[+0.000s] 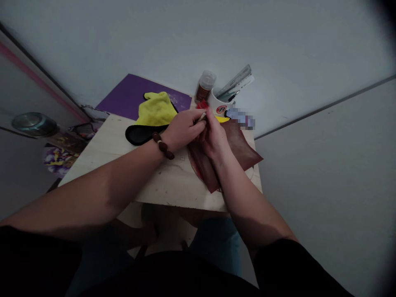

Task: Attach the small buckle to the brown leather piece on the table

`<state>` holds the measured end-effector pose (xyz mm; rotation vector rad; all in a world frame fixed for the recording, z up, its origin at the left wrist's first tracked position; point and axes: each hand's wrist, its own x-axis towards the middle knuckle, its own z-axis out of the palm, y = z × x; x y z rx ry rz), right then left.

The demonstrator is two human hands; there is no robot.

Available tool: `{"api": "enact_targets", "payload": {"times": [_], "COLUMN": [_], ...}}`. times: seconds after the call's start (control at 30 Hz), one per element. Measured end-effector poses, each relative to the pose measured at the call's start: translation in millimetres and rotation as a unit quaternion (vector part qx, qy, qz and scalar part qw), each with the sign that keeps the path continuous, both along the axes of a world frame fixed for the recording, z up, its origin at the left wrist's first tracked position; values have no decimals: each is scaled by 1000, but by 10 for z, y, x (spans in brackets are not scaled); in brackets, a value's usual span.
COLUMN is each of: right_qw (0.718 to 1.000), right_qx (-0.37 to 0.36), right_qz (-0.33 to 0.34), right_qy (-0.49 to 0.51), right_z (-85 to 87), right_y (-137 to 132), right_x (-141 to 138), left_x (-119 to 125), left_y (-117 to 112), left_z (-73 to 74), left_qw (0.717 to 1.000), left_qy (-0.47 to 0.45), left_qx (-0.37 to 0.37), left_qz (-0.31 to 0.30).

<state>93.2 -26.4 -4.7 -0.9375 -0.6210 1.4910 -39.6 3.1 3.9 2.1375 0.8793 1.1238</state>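
Observation:
Over the table, my left hand (182, 128), with a dark bead bracelet at its wrist, and my right hand (214, 138) meet with fingers curled. A small pale stick-like tip (202, 117) pokes out between the left thumb and forefinger, close to the right thumb; the rest of it is hidden. What my right fingers close on cannot be seen. Beneath and beside the right hand lies a reddish-brown sheet (244, 150), like leather, with its corners lifted. A yellow cloth (156, 109) with black edging rests just beyond my left wrist.
Purple sheet (119, 97) lies at the table's back left. Along the wall stand a clear-capped bottle (204, 86) and a white mug (213, 101) holding rulers and a pen. A yellow-tipped object (222, 119) lies by the mug. Left of the wooden table (145, 181) stands a flask (34, 123).

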Motion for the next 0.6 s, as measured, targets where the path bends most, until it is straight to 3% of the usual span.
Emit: {"api": "enact_targets", "payload": {"times": [0.13, 0.33, 0.47, 0.6], "right_qw": [1000, 999, 998, 983], "right_qx": [19, 46, 37, 82], "right_qz": [-14, 6, -1, -84], "right_qy": [-9, -7, -60, -139], "right_z": [35, 45, -23, -32], "right_y": [-20, 19, 20, -34], "right_x": [0, 62, 64, 79], "left_x": [-17, -17, -37, -69], "left_y": [-16, -42, -63, -61], "left_z": [20, 41, 56, 59], "left_qw": [999, 998, 998, 996], "left_qy": [19, 35, 38, 46], "left_qx": [50, 45, 33, 27], "left_qz": [5, -22, 25, 74]}}
